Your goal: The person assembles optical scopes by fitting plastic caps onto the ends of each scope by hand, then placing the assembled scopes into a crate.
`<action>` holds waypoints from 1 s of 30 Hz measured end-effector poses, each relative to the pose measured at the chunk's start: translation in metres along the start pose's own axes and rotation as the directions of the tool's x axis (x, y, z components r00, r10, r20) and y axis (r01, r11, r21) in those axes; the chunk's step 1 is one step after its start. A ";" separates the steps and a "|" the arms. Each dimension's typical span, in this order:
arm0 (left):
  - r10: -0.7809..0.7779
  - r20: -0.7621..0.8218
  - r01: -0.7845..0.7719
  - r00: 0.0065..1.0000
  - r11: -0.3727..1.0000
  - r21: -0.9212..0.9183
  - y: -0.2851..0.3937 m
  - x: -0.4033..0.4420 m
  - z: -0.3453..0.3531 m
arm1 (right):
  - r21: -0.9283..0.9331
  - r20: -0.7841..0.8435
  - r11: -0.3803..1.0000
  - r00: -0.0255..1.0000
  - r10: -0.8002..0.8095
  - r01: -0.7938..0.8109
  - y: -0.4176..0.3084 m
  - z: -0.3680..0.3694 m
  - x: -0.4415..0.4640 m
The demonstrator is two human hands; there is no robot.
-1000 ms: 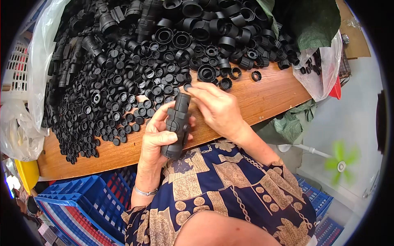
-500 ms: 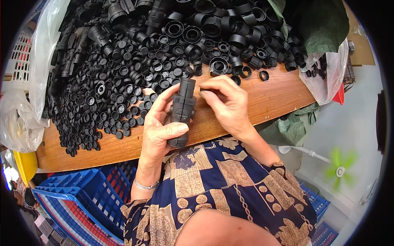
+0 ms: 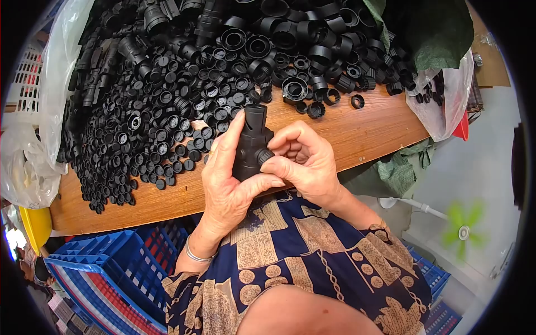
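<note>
A black cylindrical housing (image 3: 249, 139) stands nearly upright above the table's front edge, with my left hand (image 3: 228, 173) wrapped round its left side and lower part. My right hand (image 3: 307, 162) pinches a small ribbed black cap (image 3: 264, 157) between thumb and forefinger, against the right side of the housing. The other fingers of that hand are curled. Beyond the hands, a large pile of small round black caps (image 3: 162, 123) covers the left and middle of the wooden table (image 3: 357, 131).
Black rings (image 3: 285, 33) and more housings (image 3: 134, 53) lie at the back. Clear plastic bags hang at the left (image 3: 28, 167) and right (image 3: 452, 103). A blue crate (image 3: 106, 257) is below the table at the left; a green fan (image 3: 464, 232) is at the right.
My right hand has come down and left to the housing's side, where the small cap now touches it. The housing has turned, and my left fingers have shifted along it.
</note>
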State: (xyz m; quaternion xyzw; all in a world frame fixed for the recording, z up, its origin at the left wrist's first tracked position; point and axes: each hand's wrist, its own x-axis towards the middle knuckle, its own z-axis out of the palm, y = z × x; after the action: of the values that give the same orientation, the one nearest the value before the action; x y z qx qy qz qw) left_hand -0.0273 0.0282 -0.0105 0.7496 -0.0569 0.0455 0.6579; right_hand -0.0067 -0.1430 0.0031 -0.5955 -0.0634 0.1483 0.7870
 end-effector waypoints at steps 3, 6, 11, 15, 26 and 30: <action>0.021 -0.001 -0.021 1.000 0.997 -0.076 -0.003 -0.001 0.001 | 0.033 0.047 0.999 0.998 -0.039 0.037 0.001 -0.004 -0.002; -0.045 -0.019 0.038 0.999 0.966 -0.255 0.002 0.003 0.004 | -0.135 0.057 0.979 0.987 -0.148 0.155 0.001 -0.003 -0.006; -0.103 -0.037 0.093 0.994 0.972 -0.214 0.018 0.006 0.003 | -0.237 0.089 0.936 0.965 -0.247 0.262 -0.002 -0.017 -0.003; -0.269 0.173 0.317 0.947 0.860 -0.399 0.024 0.004 -0.003 | -0.036 -0.013 0.945 0.946 -0.325 0.324 -0.001 -0.020 0.010; -0.232 0.618 0.653 0.751 0.397 -0.645 -0.021 0.003 -0.010 | 0.210 0.238 0.977 0.967 -0.087 0.036 -0.001 -0.029 0.004; -0.324 0.538 0.627 0.778 0.362 -0.690 -0.014 0.000 -0.004 | 0.194 0.193 0.981 0.980 -0.051 0.013 -0.007 -0.025 0.000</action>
State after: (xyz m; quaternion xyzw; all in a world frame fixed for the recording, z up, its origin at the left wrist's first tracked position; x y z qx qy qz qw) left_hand -0.0256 0.0343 -0.0232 0.3134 0.0488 -0.3014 0.8992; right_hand 0.0011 -0.1683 0.0028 -0.4983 -0.1360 0.1991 0.8328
